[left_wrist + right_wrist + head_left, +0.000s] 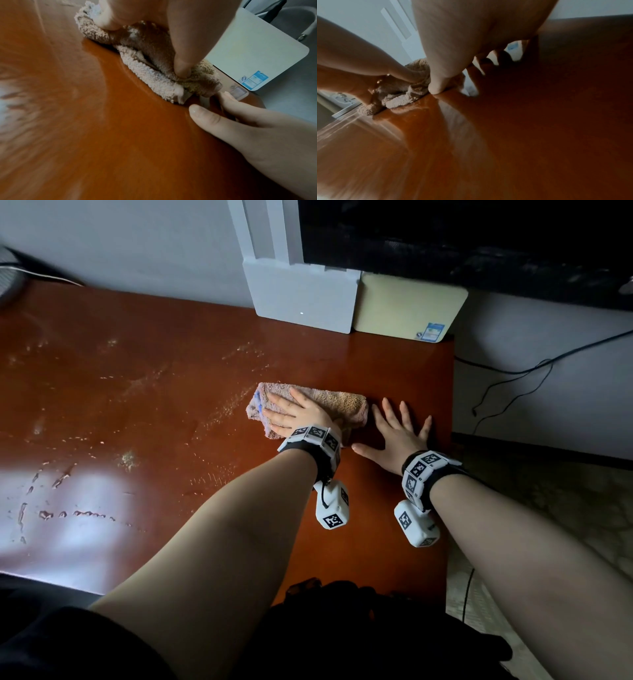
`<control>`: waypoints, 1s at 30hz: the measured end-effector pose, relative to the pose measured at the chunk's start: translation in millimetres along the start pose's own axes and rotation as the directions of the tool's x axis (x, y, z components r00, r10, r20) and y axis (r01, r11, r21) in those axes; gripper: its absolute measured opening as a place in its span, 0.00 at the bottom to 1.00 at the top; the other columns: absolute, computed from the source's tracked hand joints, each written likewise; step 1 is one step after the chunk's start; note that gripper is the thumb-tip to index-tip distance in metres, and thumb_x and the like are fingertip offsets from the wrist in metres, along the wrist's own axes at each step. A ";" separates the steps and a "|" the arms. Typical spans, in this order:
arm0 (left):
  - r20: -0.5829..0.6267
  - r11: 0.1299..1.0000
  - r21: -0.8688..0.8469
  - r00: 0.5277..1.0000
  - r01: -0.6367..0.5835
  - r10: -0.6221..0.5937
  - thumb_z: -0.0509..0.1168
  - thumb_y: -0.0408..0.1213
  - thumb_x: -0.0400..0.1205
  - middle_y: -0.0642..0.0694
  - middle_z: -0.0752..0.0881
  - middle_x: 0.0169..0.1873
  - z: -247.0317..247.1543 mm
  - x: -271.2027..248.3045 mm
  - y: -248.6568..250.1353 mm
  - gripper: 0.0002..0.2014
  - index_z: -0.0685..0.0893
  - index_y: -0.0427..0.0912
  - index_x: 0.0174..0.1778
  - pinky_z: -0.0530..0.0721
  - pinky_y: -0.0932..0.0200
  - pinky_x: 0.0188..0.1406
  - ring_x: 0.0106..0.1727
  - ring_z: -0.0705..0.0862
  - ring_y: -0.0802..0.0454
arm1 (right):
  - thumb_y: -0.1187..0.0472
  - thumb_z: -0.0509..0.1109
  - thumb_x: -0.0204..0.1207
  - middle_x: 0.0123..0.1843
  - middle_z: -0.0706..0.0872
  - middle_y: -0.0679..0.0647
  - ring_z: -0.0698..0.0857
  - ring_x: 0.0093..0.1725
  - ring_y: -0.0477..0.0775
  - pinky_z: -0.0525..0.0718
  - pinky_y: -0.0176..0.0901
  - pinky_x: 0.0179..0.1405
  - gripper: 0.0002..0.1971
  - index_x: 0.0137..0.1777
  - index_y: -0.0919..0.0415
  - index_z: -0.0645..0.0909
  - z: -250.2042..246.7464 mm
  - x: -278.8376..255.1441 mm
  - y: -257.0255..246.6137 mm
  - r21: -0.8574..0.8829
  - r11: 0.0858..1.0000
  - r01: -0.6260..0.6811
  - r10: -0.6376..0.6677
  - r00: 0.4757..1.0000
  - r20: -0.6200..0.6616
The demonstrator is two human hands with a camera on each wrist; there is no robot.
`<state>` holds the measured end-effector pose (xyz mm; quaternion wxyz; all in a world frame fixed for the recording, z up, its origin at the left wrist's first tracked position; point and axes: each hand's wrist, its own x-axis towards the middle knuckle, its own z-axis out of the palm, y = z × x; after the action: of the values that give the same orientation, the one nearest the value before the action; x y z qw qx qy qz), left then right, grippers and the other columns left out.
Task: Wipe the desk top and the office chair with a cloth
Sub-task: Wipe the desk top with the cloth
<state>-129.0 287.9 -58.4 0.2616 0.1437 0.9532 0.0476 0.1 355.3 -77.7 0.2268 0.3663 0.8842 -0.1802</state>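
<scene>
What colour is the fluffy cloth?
The cloth is pinkish-tan with a small blue patch at its left end, best seen in the head view.

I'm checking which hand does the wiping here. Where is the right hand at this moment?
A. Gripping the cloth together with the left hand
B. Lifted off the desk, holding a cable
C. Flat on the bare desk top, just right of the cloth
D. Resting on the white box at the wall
C: the right hand lies spread and flat on the desk top beside the cloth, while the left hand presses on the cloth.
</scene>
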 end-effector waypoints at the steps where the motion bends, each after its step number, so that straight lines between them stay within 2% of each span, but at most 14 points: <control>1: -0.015 1.000 -0.001 1.000 -0.003 0.003 0.75 0.52 0.72 0.26 0.35 0.79 -0.6 5.0 3.7 0.59 0.36 0.39 0.83 0.47 0.31 0.77 0.80 0.40 0.23 | 0.21 0.47 0.69 0.83 0.30 0.45 0.30 0.81 0.56 0.31 0.77 0.72 0.48 0.83 0.45 0.37 -4.0 5.0 -0.7 0.009 1.000 -0.008 0.008 1.000 0.000; 5: -0.082 1.000 0.002 0.996 -0.022 0.022 0.75 0.46 0.75 0.26 0.38 0.80 -1.7 28.4 17.4 0.55 0.39 0.40 0.83 0.49 0.30 0.76 0.79 0.43 0.22 | 0.20 0.49 0.67 0.83 0.30 0.45 0.29 0.81 0.55 0.30 0.77 0.71 0.49 0.83 0.44 0.36 -14.3 20.8 -0.7 0.018 0.999 -0.029 0.029 1.000 -0.002; 10: -0.079 1.000 0.003 0.997 -0.022 0.022 0.73 0.42 0.78 0.26 0.37 0.80 -8.2 56.5 37.6 0.53 0.37 0.40 0.83 0.49 0.29 0.76 0.79 0.41 0.22 | 0.21 0.48 0.69 0.83 0.30 0.43 0.28 0.81 0.54 0.29 0.75 0.73 0.48 0.83 0.43 0.36 -22.8 38.0 2.7 0.012 0.999 -0.053 0.052 0.999 0.004; 18: -0.076 1.000 0.011 0.997 -0.014 0.015 0.75 0.43 0.76 0.26 0.39 0.80 -15.4 77.9 60.5 0.54 0.39 0.39 0.83 0.48 0.28 0.76 0.79 0.42 0.22 | 0.21 0.49 0.67 0.83 0.30 0.44 0.29 0.81 0.54 0.30 0.75 0.73 0.51 0.83 0.47 0.35 -38.5 65.6 4.5 0.019 0.997 -0.075 0.075 0.997 -0.005; 23: -0.035 1.000 -0.006 0.999 -0.010 0.009 0.77 0.48 0.72 0.26 0.37 0.80 -28.6 79.3 71.5 0.58 0.38 0.40 0.83 0.46 0.28 0.76 0.79 0.40 0.22 | 0.21 0.50 0.68 0.83 0.30 0.46 0.29 0.81 0.55 0.31 0.76 0.73 0.51 0.83 0.48 0.35 -40.3 66.4 4.9 -0.001 0.998 -0.069 0.069 0.997 0.015; 25: 0.009 0.999 -0.020 0.999 -0.042 0.042 0.75 0.54 0.71 0.27 0.35 0.80 -36.9 73.7 68.4 0.60 0.37 0.39 0.83 0.45 0.29 0.76 0.79 0.38 0.23 | 0.22 0.51 0.69 0.83 0.30 0.46 0.29 0.81 0.55 0.32 0.76 0.73 0.51 0.83 0.48 0.35 -42.9 65.0 2.9 -0.002 0.997 -0.074 0.074 0.997 0.026; 27: 0.013 0.995 -0.011 0.995 -0.102 0.102 0.70 0.58 0.74 0.28 0.34 0.80 -45.1 68.8 60.6 0.56 0.38 0.39 0.83 0.44 0.28 0.76 0.80 0.37 0.25 | 0.23 0.52 0.69 0.83 0.30 0.46 0.29 0.81 0.55 0.33 0.76 0.73 0.50 0.83 0.48 0.35 -45.0 65.1 1.4 0.000 0.997 -0.079 0.079 0.996 0.031; 29: -0.038 0.974 0.055 0.974 -0.221 0.223 0.61 0.60 0.79 0.31 0.35 0.81 -51.9 67.3 48.7 0.48 0.41 0.41 0.84 0.39 0.29 0.76 0.81 0.35 0.29 | 0.23 0.53 0.69 0.83 0.29 0.45 0.28 0.81 0.55 0.32 0.76 0.73 0.51 0.83 0.47 0.34 -46.5 64.1 -0.3 0.010 0.996 -0.085 0.084 0.995 0.045; 30: -0.076 0.942 0.116 0.943 -0.314 0.324 0.56 0.58 0.81 0.34 0.34 0.81 -54.0 68.6 42.1 0.43 0.41 0.43 0.84 0.35 0.31 0.76 0.81 0.33 0.34 | 0.23 0.53 0.69 0.83 0.28 0.45 0.28 0.81 0.55 0.32 0.75 0.73 0.51 0.83 0.47 0.34 -46.4 62.9 -0.9 0.016 0.996 -0.084 0.083 0.995 0.047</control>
<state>-202.5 347.7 -38.3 0.1973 0.3070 0.9298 0.0471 -52.6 412.9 -72.5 0.2513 0.4006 0.8610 -0.1871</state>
